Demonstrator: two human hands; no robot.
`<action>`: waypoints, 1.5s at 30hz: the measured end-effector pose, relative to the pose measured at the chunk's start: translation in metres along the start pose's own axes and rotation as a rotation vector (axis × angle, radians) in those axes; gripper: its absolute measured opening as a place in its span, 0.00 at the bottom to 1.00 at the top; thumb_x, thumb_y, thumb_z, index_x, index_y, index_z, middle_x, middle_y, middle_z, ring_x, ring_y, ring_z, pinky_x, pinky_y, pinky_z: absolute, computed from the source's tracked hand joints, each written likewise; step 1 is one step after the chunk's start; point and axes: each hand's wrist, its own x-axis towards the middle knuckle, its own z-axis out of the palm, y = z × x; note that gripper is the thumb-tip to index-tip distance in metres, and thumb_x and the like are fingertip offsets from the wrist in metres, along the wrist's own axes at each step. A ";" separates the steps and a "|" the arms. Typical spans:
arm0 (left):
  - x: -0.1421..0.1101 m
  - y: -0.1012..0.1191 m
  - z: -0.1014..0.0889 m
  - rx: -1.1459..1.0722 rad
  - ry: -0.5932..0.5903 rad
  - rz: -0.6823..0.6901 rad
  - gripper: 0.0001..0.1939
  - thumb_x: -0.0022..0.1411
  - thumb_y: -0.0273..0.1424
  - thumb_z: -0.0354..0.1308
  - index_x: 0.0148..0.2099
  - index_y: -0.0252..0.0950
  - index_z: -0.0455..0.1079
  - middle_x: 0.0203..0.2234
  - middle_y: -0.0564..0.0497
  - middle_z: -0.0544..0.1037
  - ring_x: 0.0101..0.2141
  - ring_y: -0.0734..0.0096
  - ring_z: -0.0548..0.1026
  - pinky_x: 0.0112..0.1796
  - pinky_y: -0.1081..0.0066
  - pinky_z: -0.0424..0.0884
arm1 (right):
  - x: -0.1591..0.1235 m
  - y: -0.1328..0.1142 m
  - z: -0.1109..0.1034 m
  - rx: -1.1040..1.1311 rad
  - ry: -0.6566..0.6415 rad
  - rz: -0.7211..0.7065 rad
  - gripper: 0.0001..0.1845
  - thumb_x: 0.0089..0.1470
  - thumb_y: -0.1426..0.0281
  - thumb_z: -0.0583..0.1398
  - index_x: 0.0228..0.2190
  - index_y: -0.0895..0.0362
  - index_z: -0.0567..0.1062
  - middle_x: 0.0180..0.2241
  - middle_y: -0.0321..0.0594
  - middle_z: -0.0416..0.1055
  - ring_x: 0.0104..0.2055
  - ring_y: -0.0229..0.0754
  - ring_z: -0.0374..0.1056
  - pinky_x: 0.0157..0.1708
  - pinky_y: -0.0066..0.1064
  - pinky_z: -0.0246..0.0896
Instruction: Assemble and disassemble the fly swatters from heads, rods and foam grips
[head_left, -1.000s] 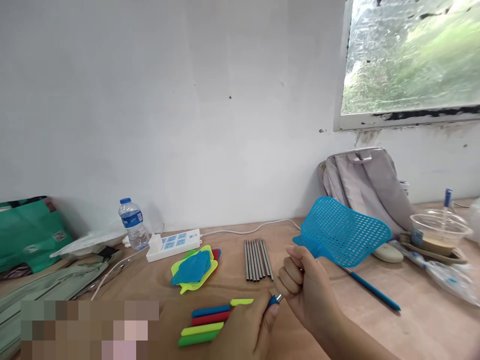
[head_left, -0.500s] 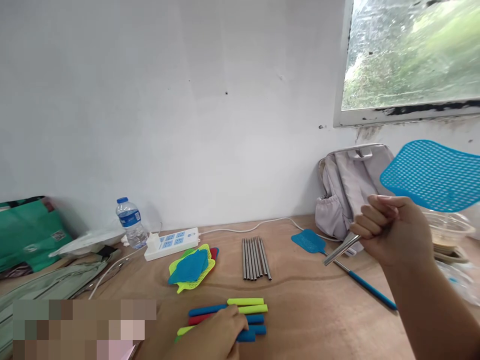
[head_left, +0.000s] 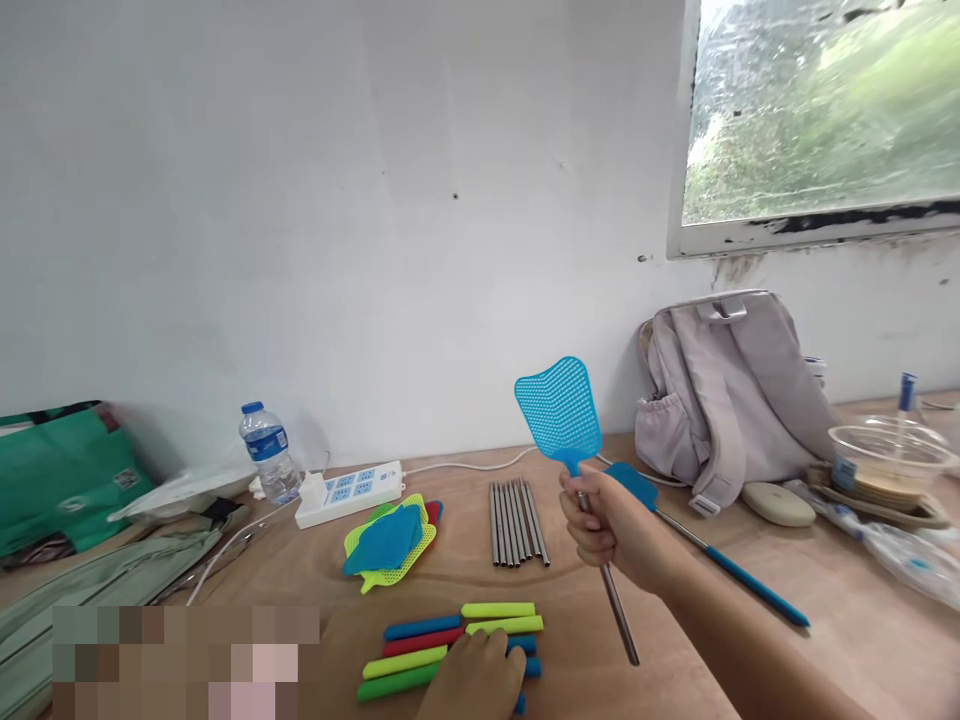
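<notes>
At the right of centre, a blue fly swatter head (head_left: 561, 412) on a metal rod (head_left: 619, 615) is held upright, slightly tilted, in the closed right hand (head_left: 594, 520). At the bottom centre, coloured handles (head_left: 424, 640) are covered in part by the left hand (head_left: 480, 672); whether one is gripped cannot be told. Metal tubes (head_left: 517, 525) are laid at the centre.

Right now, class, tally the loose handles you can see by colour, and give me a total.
Yellow handles: 3
Blue handles: 4
Red handle: 1
Green handle: 1
Total: 9 showing; the left hand partly covers some, so any fully hidden can't be counted.
</notes>
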 end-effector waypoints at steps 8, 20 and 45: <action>-0.003 0.015 -0.069 -0.210 -0.276 -0.099 0.09 0.48 0.22 0.54 0.33 0.35 0.69 0.33 0.45 0.74 0.36 0.56 0.71 0.37 0.64 0.65 | 0.012 0.029 0.006 -0.135 -0.053 0.038 0.12 0.53 0.62 0.48 0.23 0.54 0.54 0.16 0.24 0.52 0.11 0.25 0.40 0.12 0.19 0.30; -0.002 0.011 -0.105 -2.035 0.322 -0.441 0.19 0.44 0.38 0.66 0.37 0.36 0.68 0.39 0.45 0.75 0.43 0.57 0.72 0.42 0.63 0.67 | 0.005 0.076 0.045 -0.495 -0.171 -0.096 0.18 0.54 0.53 0.48 0.24 0.54 0.58 0.13 0.25 0.51 0.11 0.29 0.46 0.11 0.23 0.44; -0.017 -0.054 -0.148 -1.223 0.255 -0.425 0.19 0.42 0.35 0.67 0.38 0.34 0.72 0.30 0.49 0.79 0.33 0.63 0.75 0.34 0.69 0.71 | 0.006 0.052 0.018 -1.728 -0.023 -0.698 0.10 0.59 0.65 0.50 0.35 0.53 0.70 0.28 0.37 0.71 0.29 0.39 0.66 0.25 0.27 0.46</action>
